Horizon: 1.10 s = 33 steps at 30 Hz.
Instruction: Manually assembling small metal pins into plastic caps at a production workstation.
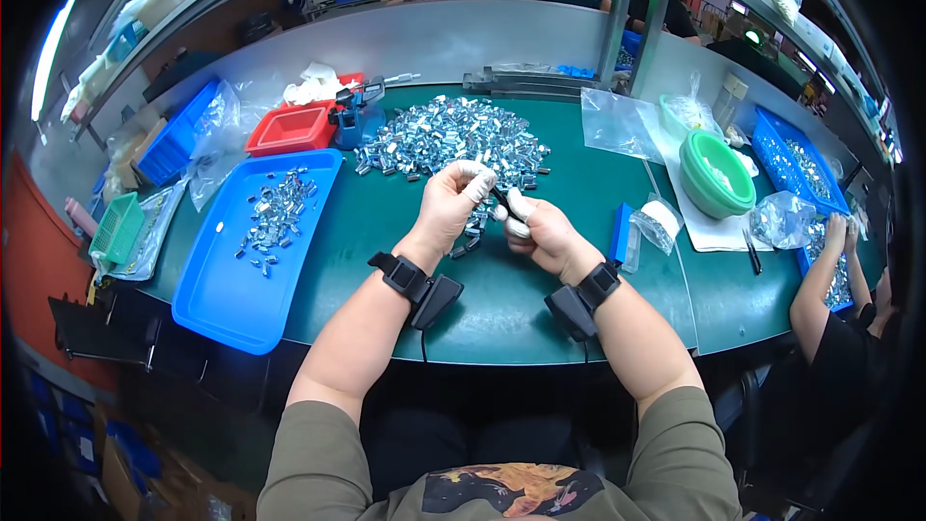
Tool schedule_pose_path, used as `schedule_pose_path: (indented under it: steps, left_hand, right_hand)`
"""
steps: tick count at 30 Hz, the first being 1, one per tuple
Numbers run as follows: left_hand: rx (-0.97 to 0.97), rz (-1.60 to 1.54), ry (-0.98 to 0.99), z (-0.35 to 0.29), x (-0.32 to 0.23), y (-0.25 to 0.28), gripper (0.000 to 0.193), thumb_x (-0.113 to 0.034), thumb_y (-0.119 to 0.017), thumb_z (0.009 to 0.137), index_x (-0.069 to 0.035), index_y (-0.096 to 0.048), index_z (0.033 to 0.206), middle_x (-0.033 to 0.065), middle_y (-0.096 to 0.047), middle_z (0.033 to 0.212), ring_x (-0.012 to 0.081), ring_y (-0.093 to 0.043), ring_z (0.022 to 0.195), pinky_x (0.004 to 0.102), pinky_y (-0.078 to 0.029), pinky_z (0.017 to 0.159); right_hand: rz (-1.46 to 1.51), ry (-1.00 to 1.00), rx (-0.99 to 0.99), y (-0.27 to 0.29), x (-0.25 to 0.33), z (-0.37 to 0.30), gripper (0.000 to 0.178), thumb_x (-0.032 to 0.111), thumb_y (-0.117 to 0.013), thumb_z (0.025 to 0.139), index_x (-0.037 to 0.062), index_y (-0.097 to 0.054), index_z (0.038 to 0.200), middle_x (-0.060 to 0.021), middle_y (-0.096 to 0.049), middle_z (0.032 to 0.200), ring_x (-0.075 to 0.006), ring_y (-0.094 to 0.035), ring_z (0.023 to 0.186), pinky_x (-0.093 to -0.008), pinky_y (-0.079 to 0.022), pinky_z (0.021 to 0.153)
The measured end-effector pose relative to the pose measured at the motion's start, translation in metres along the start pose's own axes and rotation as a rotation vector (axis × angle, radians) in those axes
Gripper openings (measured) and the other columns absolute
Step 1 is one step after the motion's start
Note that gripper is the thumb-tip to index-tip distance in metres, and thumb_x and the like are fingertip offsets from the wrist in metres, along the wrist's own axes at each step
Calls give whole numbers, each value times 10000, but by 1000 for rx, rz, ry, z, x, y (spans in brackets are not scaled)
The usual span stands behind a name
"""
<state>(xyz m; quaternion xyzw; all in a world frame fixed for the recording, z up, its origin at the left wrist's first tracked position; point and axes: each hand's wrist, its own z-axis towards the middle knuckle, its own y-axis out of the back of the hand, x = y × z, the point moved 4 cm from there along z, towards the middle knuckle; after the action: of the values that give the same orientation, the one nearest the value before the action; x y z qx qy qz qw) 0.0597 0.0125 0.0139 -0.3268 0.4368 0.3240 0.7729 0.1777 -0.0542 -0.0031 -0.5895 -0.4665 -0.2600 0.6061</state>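
My left hand [453,195] and my right hand [546,233] meet over the near edge of a big heap of small shiny metal parts [463,135]. White coverings wrap several fingertips of both. Each hand is closed in a pinch, and a small slim black piece [500,197] shows between them. Its kind is too small to tell, and the fingers hide whatever else the left hand pinches. Just below the hands lie a few loose metal parts [470,243]. To the left, a blue tray [207,275] carries a smaller scatter of similar parts.
Behind the blue tray stand a red bin [291,128] and a dark blue device [359,116]. On the right are a blue box [622,234], a tape roll [658,220], green bowls [714,178] and a black pen [752,253]. A co-worker's hands [841,233] work at the far right.
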Motion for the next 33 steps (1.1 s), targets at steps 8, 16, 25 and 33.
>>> schedule_pose_path:
  steps: [8, 16, 25, 33]
  left_hand:
    - [-108, -97, 163, 2, -4, 10, 125, -155, -606, 806, -64, -592, 890, -12, -582, 767, 61, -519, 686, 193, -416, 607]
    - [-29, -96, 42, 4, -1, 13, 212, -175, -594, 818, -53, -587, 991, 38, -613, 917, 85, -567, 791, 188, -430, 658]
    - [-191, -88, 270, 1, 1, 9, 296, -235, -549, 846, -52, -536, 1078, 39, -606, 937, 128, -586, 821, 221, -443, 675]
    - [-154, -284, 291, 2, 2, 15, 327, -241, -501, 863, -56, -491, 1132, 61, -580, 1012, 166, -585, 875, 260, -448, 705]
  right_hand:
    - [135, -83, 104, -7, -3, -2, 312, 319, -403, 909, 40, -534, 861, 55, -326, 529, -50, -248, 445, -201, -234, 425]
    - [-292, 177, -183, 2, -4, 7, 152, 202, -547, 846, 53, -573, 862, 63, -436, 598, -33, -345, 511, -184, -280, 459]
    - [-455, 418, -567, 28, 7, 11, 123, 151, -583, 817, 50, -595, 887, 60, -514, 692, -22, -390, 579, -172, -311, 511]
    - [-573, 527, -464, 23, 5, 12, 129, 138, -579, 818, 42, -596, 902, 58, -514, 712, -22, -397, 613, -177, -328, 536]
